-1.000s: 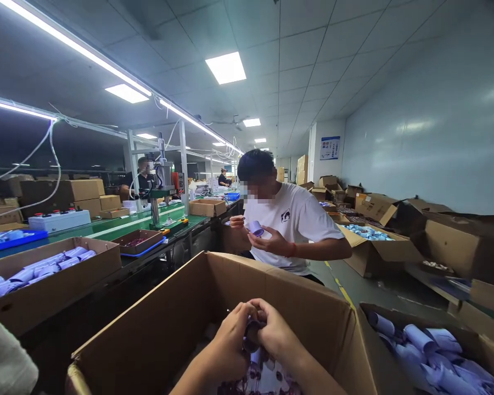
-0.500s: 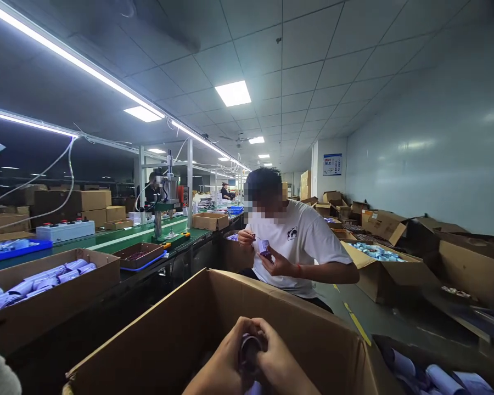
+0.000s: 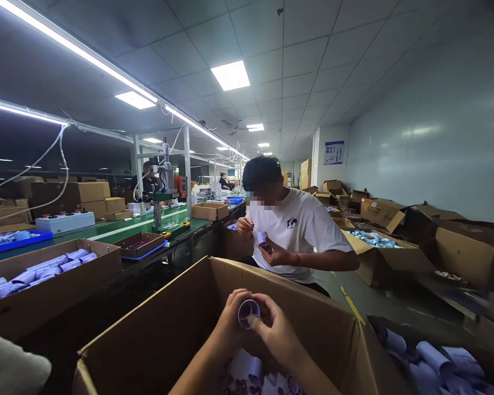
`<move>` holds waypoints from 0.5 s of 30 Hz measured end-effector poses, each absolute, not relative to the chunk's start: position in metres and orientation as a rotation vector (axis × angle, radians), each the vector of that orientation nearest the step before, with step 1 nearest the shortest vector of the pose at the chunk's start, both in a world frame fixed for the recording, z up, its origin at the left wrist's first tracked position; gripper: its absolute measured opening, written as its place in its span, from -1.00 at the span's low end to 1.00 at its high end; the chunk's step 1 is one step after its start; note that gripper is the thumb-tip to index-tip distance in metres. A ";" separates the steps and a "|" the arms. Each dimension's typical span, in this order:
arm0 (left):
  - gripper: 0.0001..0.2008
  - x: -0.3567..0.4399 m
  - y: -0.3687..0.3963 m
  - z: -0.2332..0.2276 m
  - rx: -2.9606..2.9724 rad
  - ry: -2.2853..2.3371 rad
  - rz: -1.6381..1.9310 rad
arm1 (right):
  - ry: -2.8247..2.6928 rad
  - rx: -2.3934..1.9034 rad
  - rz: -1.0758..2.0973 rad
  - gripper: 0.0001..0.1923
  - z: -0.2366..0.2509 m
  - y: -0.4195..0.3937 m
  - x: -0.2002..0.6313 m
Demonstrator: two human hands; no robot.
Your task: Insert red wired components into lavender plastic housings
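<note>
Both my hands are around a short round tube [image 3: 242, 318], pale purple-white at the rim and dark inside, with its open end facing me. My left hand [image 3: 229, 318] wraps its left side. On the right, my right hand [image 3: 275, 323] grips it with the thumb at the opening. They are above a large open cardboard box [image 3: 148, 334]. On the bottom of that box lie another pale tube [image 3: 255, 367] and several small dark reddish pieces, partly hidden by my forearms.
Across the box a seated co-worker [image 3: 300, 230] in a white shirt holds a similar tube [image 3: 262, 238]. At left, a carton [image 3: 86, 277] of tubes stands by a green conveyor bench [image 3: 123, 235] with a press machine [image 3: 163, 186]. More tubes [image 3: 434, 356] lie at lower right.
My hands have risen a little with the tube, and its open end now shows more clearly. The view has tilted down, revealing more of the box's contents.
</note>
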State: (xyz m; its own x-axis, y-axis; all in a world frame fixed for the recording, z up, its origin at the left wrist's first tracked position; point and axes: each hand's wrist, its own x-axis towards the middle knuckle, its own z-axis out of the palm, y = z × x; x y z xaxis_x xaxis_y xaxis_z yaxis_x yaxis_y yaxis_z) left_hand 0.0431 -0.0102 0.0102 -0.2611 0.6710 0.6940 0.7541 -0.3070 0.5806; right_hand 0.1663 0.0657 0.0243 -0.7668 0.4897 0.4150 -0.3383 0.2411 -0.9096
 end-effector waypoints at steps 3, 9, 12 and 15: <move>-0.59 0.045 -0.015 0.015 -1.807 -1.805 -1.619 | -1.877 -0.225 1.429 -0.75 0.022 0.063 0.168; -0.62 0.052 -0.021 0.021 -1.833 -1.783 -1.656 | -1.918 -0.298 1.111 -0.90 0.015 0.057 0.170; -0.61 0.053 -0.022 0.020 -1.882 -1.790 -1.705 | -1.882 -0.279 1.220 -0.80 0.014 0.058 0.169; -0.59 0.055 -0.023 0.020 -1.934 -1.794 -1.743 | -1.835 -0.256 1.364 -0.65 0.013 0.060 0.166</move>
